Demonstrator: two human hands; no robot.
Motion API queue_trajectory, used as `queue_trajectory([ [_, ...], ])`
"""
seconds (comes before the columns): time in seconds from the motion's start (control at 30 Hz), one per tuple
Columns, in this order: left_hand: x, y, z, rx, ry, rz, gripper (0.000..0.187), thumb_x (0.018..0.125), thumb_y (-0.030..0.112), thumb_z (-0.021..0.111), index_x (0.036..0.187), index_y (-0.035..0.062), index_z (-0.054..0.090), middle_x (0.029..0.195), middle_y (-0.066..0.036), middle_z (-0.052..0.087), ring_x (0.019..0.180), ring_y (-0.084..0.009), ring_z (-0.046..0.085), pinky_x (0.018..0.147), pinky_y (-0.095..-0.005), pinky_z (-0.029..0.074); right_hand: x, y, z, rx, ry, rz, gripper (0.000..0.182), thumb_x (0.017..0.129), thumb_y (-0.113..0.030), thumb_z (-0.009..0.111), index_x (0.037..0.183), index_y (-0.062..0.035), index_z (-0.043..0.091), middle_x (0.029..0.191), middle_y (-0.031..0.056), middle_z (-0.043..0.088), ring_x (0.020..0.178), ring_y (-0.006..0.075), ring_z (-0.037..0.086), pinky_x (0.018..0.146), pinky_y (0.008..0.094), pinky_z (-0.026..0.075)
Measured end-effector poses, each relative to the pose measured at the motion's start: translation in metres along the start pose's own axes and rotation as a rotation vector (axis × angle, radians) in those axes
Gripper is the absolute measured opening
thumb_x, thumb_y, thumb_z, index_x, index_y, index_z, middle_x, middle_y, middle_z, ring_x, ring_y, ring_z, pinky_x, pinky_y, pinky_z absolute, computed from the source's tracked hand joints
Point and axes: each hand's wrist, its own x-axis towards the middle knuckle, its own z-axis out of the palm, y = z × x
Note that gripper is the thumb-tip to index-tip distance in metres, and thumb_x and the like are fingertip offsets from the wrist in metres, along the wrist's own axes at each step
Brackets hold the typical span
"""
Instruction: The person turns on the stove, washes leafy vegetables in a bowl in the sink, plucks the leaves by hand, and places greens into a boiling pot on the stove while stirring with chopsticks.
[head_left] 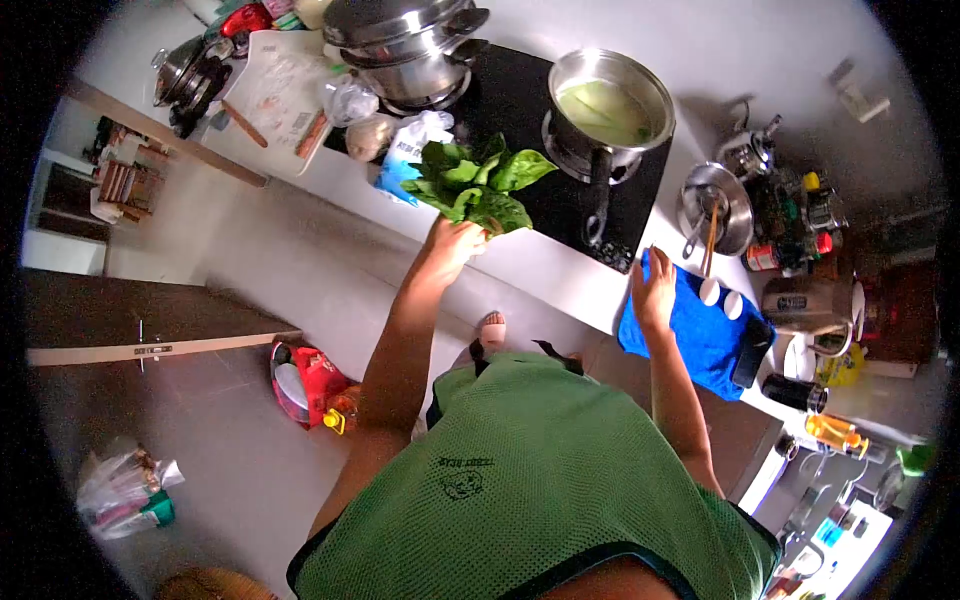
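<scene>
My left hand (455, 245) is closed around the stems of a bunch of leafy greens (485, 185), held up over the counter's front edge. The leaves fan out beside a blue and white plastic bag (405, 160). On the hob's right burner sits a steel saucepan (612, 98) holding pale greenish liquid, its black handle (597, 195) pointing toward me. My right hand (655, 290) rests at the left edge of a blue towel (690, 335), fingers stretched out, with nothing visible in it.
A large lidded steel pot (410, 60) stands on the left burner. Further left lies a white cutting board (285, 90). Right of the hob are a steel bowl (715, 205) with chopsticks and several bottles. A red bag (310, 385) lies on the floor.
</scene>
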Motion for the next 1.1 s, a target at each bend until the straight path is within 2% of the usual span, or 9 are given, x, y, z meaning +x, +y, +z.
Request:
queue_trajectory([
  [0.2,0.019,0.007,0.011,0.196,0.051,-0.029,0.010,0.077,0.005,0.044,0.085,0.0076,0.048,0.072,-0.001,0.049,0.057,-0.0075,0.045,0.048,-0.0194,0.036,0.011,-0.085,-0.062,0.253,0.221,-0.095,0.031,0.078,-0.003,0.045,0.108,-0.0006,0.048,0.107,0.0165,0.048,0.099,0.0295,0.047,0.086,0.0338,0.036],
  [0.27,0.031,0.002,0.004,0.427,-0.105,0.063,0.010,0.077,0.006,0.043,0.086,0.0074,0.049,0.073,0.000,0.050,0.058,-0.0077,0.045,0.050,-0.0201,0.038,0.027,-0.120,-0.081,0.333,0.207,-0.189,0.031,0.074,0.001,0.051,0.105,0.0001,0.050,0.103,0.0170,0.050,0.095,0.0298,0.048,0.082,0.0344,0.038],
  [0.33,0.031,0.003,0.018,0.218,-0.066,-0.007,0.012,0.079,0.013,0.044,0.088,0.0081,0.050,0.071,0.000,0.050,0.057,-0.0079,0.045,0.048,-0.0198,0.037,0.043,-0.151,-0.089,0.399,0.177,-0.304,0.031,0.072,0.004,0.053,0.103,-0.0003,0.051,0.101,0.0155,0.051,0.092,0.0291,0.050,0.079,0.0333,0.040],
  [0.4,0.038,0.015,0.017,0.047,-0.286,-0.165,0.015,0.079,0.016,0.047,0.091,0.0083,0.051,0.072,-0.001,0.051,0.059,-0.0087,0.047,0.049,-0.0211,0.039,0.055,-0.178,-0.087,0.415,0.117,-0.386,0.033,0.069,0.003,0.054,0.102,-0.0005,0.051,0.101,0.0155,0.051,0.091,0.0296,0.050,0.078,0.0340,0.041],
  [0.5,0.039,0.020,0.033,-0.105,-0.187,-0.083,0.018,0.080,0.019,0.049,0.095,0.0085,0.051,0.073,-0.001,0.053,0.060,-0.0102,0.049,0.051,-0.0222,0.042,0.068,-0.210,-0.072,0.300,0.130,-0.549,0.037,0.066,0.000,0.056,0.102,0.0010,0.049,0.099,0.0160,0.050,0.088,0.0305,0.049,0.075,0.0362,0.042],
  [0.6,0.025,0.038,0.050,-0.169,-0.019,0.004,0.019,0.079,0.022,0.051,0.094,0.0105,0.051,0.078,-0.001,0.055,0.061,-0.0131,0.052,0.052,-0.0239,0.044,0.069,-0.224,-0.060,0.241,0.116,-0.552,0.039,0.066,-0.003,0.056,0.104,0.0020,0.047,0.098,0.0162,0.049,0.089,0.0304,0.048,0.076,0.0365,0.041],
  [0.8,0.036,0.029,0.025,0.051,-0.108,-0.048,0.022,0.082,0.031,0.048,0.090,0.0111,0.054,0.075,0.001,0.055,0.058,-0.0086,0.050,0.047,-0.0200,0.041,0.062,-0.228,-0.056,0.254,0.108,-0.446,0.048,0.059,-0.007,0.059,0.105,-0.0027,0.048,0.100,0.0140,0.047,0.093,0.0295,0.046,0.081,0.0352,0.039],
  [0.93,0.027,0.042,0.060,-0.001,-0.020,-0.065,0.016,0.078,0.018,0.054,0.091,0.0093,0.052,0.074,0.002,0.050,0.055,-0.0051,0.043,0.043,-0.0166,0.036,0.052,-0.222,-0.069,0.464,0.226,-0.328,0.043,0.062,-0.005,0.061,0.104,-0.0008,0.049,0.102,0.0171,0.043,0.092,0.0310,0.046,0.079,0.0357,0.040],
  [1.1,0.030,0.035,0.085,0.025,-0.257,-0.110,0.008,0.080,0.014,0.051,0.086,0.0091,0.051,0.068,0.004,0.043,0.052,-0.0039,0.034,0.044,-0.0174,0.029,0.041,-0.199,-0.093,0.660,0.193,-0.154,0.039,0.065,-0.013,0.058,0.101,-0.0019,0.049,0.100,0.0159,0.041,0.097,0.0294,0.043,0.083,0.0344,0.038],
])
